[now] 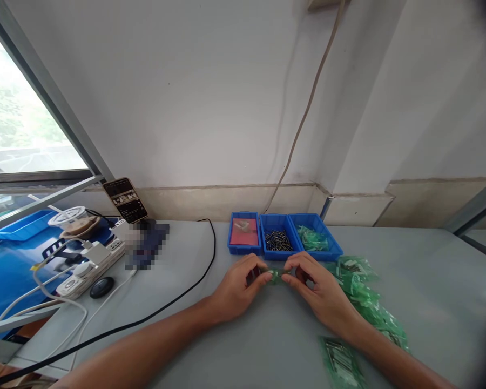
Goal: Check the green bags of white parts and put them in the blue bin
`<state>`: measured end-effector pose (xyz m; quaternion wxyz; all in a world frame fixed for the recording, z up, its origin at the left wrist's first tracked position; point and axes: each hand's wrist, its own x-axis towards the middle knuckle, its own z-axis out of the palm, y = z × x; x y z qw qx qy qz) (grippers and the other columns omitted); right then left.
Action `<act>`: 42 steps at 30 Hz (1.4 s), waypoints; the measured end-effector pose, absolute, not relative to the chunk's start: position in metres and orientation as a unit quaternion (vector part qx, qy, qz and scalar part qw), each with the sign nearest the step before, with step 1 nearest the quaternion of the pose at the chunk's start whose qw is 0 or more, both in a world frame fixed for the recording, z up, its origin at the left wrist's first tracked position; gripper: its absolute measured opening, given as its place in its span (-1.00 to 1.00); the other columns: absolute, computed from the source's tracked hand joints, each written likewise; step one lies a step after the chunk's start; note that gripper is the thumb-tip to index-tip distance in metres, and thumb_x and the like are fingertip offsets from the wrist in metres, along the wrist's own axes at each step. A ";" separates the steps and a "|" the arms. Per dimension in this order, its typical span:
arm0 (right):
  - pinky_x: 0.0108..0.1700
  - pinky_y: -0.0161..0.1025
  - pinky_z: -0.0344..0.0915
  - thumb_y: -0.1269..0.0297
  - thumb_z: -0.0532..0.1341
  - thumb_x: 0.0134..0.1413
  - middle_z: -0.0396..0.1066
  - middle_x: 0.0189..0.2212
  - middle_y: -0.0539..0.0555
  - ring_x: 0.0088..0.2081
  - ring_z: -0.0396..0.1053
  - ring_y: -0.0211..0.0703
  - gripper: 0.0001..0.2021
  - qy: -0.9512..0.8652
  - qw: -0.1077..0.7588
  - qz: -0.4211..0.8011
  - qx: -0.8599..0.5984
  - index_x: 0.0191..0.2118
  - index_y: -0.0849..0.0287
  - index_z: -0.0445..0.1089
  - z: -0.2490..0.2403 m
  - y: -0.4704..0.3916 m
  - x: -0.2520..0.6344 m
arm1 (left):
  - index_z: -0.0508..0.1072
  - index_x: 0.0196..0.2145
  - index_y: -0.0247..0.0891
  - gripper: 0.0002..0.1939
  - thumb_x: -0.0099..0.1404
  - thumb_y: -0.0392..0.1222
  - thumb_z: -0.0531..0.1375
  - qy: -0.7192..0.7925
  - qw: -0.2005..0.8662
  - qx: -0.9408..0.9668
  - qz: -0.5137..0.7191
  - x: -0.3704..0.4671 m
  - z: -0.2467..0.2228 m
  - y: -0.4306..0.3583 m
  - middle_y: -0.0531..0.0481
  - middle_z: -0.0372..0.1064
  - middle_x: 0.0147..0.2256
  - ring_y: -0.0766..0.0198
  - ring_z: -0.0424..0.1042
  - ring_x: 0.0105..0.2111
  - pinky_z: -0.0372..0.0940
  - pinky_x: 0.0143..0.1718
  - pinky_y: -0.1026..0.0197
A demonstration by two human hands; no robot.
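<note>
Between my hands is a small green plastic bag (275, 277), held just in front of the blue bins. My left hand (243, 283) pinches its left side with thumb and fingers. At its right side, my right hand (314, 283) is closed in a pinch too. Something small and dark shows at the right fingertips, too small to make out. Beyond my hands, the middle blue bin (279, 218) holds a heap of dark metal screws (278, 241). Green plastic bags (311, 238) fill the right bin, and the left bin (244, 249) has a pink sheet with small pale pieces on it.
Filled green bags (362, 294) lie in a row right of my right arm, with another bag (341, 362) nearer me. A black cable (178, 298) crosses the table on the left. A power strip (91, 270), a mouse (101, 287) and a propped phone (125, 200) stand farther left.
</note>
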<state>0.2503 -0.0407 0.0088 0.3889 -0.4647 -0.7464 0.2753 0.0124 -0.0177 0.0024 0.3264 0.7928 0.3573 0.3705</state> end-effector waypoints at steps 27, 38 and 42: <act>-0.35 -0.25 0.13 -0.06 0.02 0.50 0.19 -0.53 -0.07 -0.45 0.20 -0.17 -0.50 -0.706 0.383 0.272 -0.530 -0.48 0.09 0.18 0.009 -0.040 0.252 | 0.41 0.10 -0.19 -0.74 0.48 -0.21 0.20 0.308 0.336 0.817 0.353 0.011 0.007 -0.021 -0.08 0.40 -0.12 0.22 0.37 -0.22 0.33 -0.17 0.19; -0.38 -0.23 0.10 -0.15 0.01 0.46 0.19 -0.60 -0.05 -0.50 0.18 -0.17 -0.41 -0.709 0.367 0.302 -0.521 -0.57 0.10 0.17 0.010 -0.042 0.251 | 0.44 -0.09 -0.20 -0.81 0.50 -0.04 0.23 0.331 0.378 0.798 0.332 0.012 0.007 -0.020 0.00 0.42 -0.21 0.28 0.34 -0.29 0.27 -0.23 0.24; -0.38 -0.23 0.12 -0.13 -0.05 0.50 0.25 -0.56 -0.03 -0.47 0.20 -0.16 -0.42 -0.711 0.374 0.305 -0.512 -0.53 0.10 0.20 0.009 -0.041 0.252 | 0.41 -0.16 -0.23 -0.79 0.56 -0.04 0.14 0.345 0.387 0.787 0.334 0.012 0.005 -0.020 0.04 0.37 -0.31 0.31 0.29 -0.36 0.23 -0.30 0.26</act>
